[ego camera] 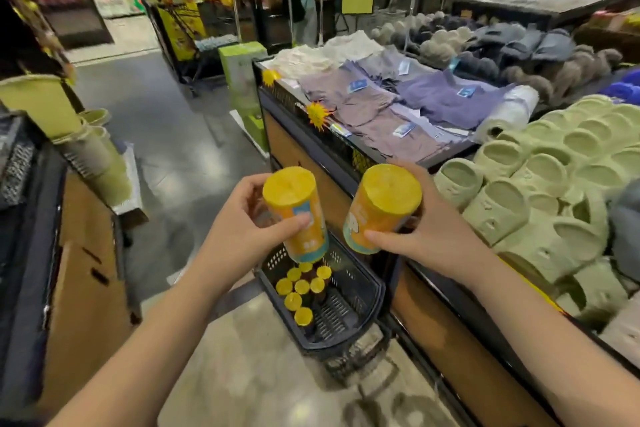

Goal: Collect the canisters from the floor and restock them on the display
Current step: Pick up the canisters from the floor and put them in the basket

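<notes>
1. My left hand (249, 229) grips the left canister (298, 215), fingers curled round its side; it tilts, lid towards me.
2. My right hand (429, 234) wraps the right canister (381, 208) likewise, just beside the bench (446, 319).
3. Both hang above the basket (362, 288) on the floor (194, 156), where more canisters (301, 286) stand upright.
4. Risk: a tilted, smooth canister could slip and drop onto those below.
5. Risk: slippers (540, 191) and clothes (398, 114) crowd the bench, so a placed canister may topple.

Basket (360, 291) underfoot; aisle (166, 135) seemingly clear leftward.
</notes>
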A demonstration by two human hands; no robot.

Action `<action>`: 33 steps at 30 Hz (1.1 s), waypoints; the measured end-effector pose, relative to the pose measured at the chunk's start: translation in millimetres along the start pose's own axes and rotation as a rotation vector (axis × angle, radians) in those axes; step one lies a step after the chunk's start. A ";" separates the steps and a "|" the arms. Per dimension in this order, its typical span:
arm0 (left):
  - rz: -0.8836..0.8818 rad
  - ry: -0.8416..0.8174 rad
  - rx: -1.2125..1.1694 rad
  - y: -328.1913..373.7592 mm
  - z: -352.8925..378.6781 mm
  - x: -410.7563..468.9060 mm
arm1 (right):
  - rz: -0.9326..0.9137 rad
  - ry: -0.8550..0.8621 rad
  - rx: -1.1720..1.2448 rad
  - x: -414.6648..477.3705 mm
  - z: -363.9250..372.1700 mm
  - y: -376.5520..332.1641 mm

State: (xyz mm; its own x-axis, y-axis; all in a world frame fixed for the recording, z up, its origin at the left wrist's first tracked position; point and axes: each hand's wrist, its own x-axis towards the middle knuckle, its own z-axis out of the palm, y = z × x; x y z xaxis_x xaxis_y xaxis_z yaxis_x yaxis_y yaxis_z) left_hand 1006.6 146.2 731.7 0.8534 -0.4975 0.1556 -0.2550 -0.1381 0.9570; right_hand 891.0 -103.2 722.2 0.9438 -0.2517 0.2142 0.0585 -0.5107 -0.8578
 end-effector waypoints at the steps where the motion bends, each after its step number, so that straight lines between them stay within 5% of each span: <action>1: -0.001 0.002 0.004 -5.0 -0.5 8.0 | -0.005 -0.018 -0.005 10.0 1.0 3.9; 20: -0.164 -0.188 0.073 -156.6 -31.0 180.9 | 0.222 -0.029 -0.092 164.1 79.7 117.4; 33: -0.329 -0.197 0.169 -347.3 35.9 235.0 | 0.291 -0.112 -0.122 215.0 154.6 302.0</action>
State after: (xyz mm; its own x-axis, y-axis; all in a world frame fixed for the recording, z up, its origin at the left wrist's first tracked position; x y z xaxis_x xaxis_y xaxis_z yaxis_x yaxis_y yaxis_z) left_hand 1279.4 46.5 427.1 0.8024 -0.5560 -0.2171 -0.0685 -0.4470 0.8919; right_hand 1161.9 -184.4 437.0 0.9456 -0.3127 -0.0898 -0.2514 -0.5272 -0.8117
